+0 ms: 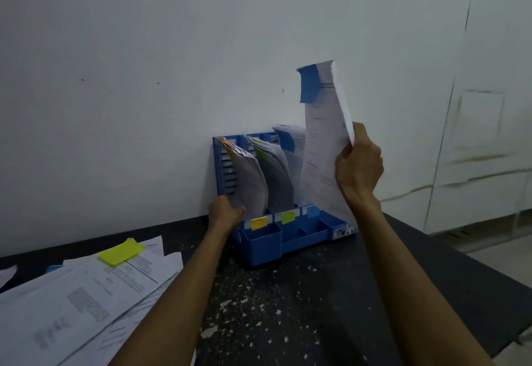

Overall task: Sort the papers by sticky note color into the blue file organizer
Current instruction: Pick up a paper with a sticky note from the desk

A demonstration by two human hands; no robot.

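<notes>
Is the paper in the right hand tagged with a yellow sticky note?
No, the paper in the right hand carries a blue sticky note at its top.

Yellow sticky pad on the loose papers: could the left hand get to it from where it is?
Probably yes. The left hand is beside the blue organizer, and the yellow sticky pad lies uncovered atop the loose papers, with nothing standing between them.
</notes>
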